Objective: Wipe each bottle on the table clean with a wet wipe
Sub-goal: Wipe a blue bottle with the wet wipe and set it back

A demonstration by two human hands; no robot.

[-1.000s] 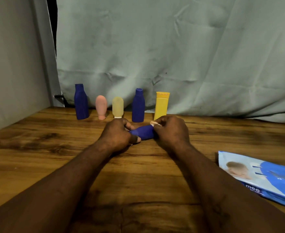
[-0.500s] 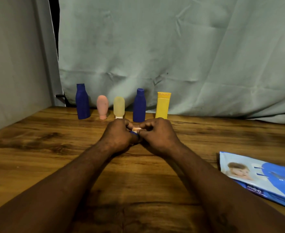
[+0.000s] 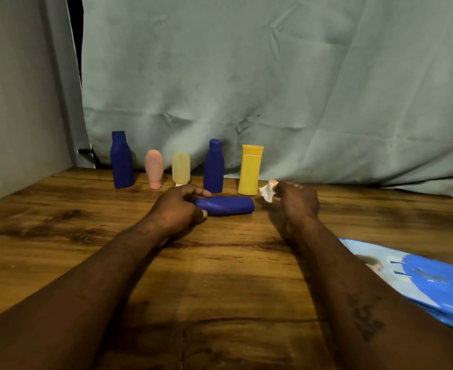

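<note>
A dark blue bottle [image 3: 226, 205] lies on its side on the wooden table [image 3: 220, 276]. My left hand [image 3: 178, 209] grips its left end. To the right, apart from that bottle, my right hand [image 3: 299, 201] pinches a small crumpled white wet wipe [image 3: 267, 193]. Behind them a row stands upright along the back: a tall blue bottle [image 3: 122, 161], a pink bottle [image 3: 154, 168], a pale yellow bottle [image 3: 180, 168], another blue bottle [image 3: 214, 166] and a bright yellow bottle [image 3: 250, 170].
A blue wet wipe pack [image 3: 420, 281] lies flat at the table's right edge. A grey-green curtain [image 3: 273, 89] hangs behind the bottles. A grey wall [image 3: 19, 102] closes the left side.
My right hand has come off the lying blue bottle and moved right with the wipe. My left hand still holds the bottle's left end.
</note>
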